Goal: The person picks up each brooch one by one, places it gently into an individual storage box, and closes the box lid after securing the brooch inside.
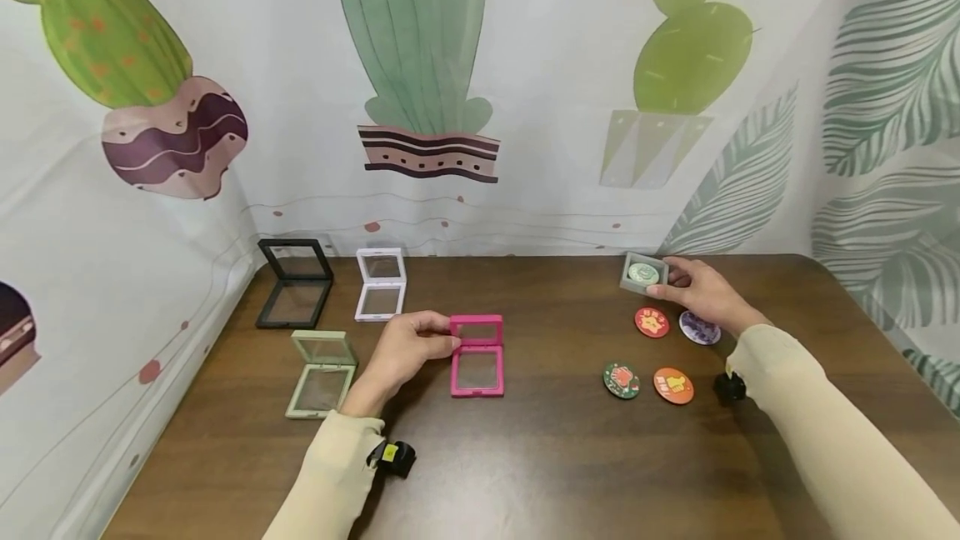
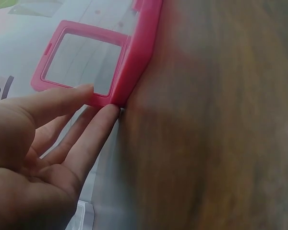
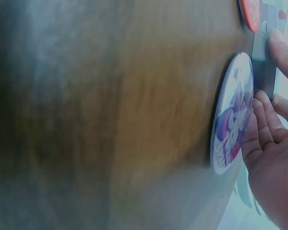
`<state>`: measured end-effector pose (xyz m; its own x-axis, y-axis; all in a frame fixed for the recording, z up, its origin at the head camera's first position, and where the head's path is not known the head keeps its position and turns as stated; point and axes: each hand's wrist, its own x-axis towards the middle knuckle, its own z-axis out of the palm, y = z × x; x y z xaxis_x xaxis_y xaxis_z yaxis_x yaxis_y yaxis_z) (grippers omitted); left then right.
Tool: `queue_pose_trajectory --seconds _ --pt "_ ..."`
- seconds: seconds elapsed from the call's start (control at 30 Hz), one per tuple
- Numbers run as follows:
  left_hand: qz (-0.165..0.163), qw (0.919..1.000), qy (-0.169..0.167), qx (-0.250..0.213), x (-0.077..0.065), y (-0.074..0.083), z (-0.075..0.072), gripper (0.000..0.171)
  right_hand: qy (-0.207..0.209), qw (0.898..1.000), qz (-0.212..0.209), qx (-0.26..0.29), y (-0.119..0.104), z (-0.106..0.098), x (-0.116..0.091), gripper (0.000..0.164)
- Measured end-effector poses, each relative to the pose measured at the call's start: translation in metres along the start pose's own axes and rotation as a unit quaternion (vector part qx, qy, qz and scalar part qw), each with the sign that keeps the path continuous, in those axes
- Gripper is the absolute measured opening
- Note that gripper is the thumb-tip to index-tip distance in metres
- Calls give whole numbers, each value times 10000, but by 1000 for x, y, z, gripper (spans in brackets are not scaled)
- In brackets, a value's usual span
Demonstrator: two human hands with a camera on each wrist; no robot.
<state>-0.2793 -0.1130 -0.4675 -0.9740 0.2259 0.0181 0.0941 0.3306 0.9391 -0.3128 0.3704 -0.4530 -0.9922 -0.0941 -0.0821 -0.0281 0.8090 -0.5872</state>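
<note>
A bright pink hinged display frame [image 1: 477, 370] with clear panes stands open on the table, its lid raised. My left hand [image 1: 401, 357] pinches the lid's left edge near the hinge between thumb and fingers; the left wrist view shows the thumb [image 2: 81, 96] on the rim. At the back right, my right hand [image 1: 705, 294] holds a small grey box [image 1: 636, 284] by its right side. A round pale green piece [image 1: 643, 274] lies in that box. Close by the right hand lies a purple-and-white round badge [image 3: 234, 115].
Red [image 1: 652, 322], orange [image 1: 673, 386] and dark green [image 1: 621, 380] round badges lie at the right. Black [image 1: 292, 305], white [image 1: 380, 301] and light green [image 1: 321, 390] hinged frames stand open at the left. A cactus-print cloth [image 1: 555, 190] hangs behind the wooden table [image 1: 570, 457].
</note>
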Motion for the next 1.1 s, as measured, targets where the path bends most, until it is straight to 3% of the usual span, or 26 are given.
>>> queue_pose_trajectory --seconds 0.23,0.57,0.97,1.1 --pt "-220 9994 81 -236 2 0 3 16 4 10000 53 -36 5 -3 -2 86" --pt "-425 9936 70 -1046 3 1 10 18 -23 9997 235 -114 20 -12 -6 88" --pt "-530 9941 312 -892 3 4 16 17 -44 9992 366 -173 24 -22 -5 90" --pt "-577 9919 256 -1101 3 4 16 20 316 9979 497 -271 11 -30 -8 88"
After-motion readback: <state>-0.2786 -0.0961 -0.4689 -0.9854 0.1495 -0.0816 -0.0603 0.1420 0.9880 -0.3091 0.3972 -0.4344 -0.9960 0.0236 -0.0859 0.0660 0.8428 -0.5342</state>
